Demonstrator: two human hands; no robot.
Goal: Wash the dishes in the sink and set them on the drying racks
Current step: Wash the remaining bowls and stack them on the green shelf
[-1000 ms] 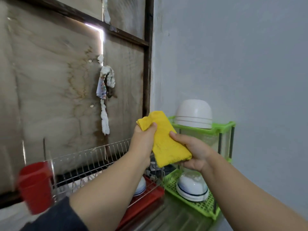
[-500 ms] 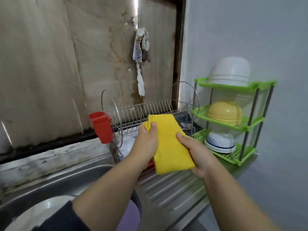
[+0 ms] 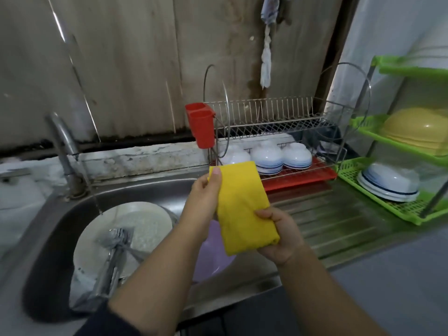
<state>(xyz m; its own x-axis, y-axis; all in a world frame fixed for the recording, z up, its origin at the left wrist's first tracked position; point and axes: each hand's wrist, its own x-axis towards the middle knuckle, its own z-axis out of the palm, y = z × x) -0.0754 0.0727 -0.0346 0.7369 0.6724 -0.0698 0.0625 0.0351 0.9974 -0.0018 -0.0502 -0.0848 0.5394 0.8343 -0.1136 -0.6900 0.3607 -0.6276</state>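
Folded yellow cloth (image 3: 244, 209) pinched at both ends, left hand (image 3: 206, 192) up top, right hand (image 3: 281, 236) below, just above the sink (image 3: 155, 190), probably for wiping those dirty dishes.

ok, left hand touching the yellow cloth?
Touching. Head view shows the left hand pinching the yellow cloth's top corner, thumb pressed on its face.
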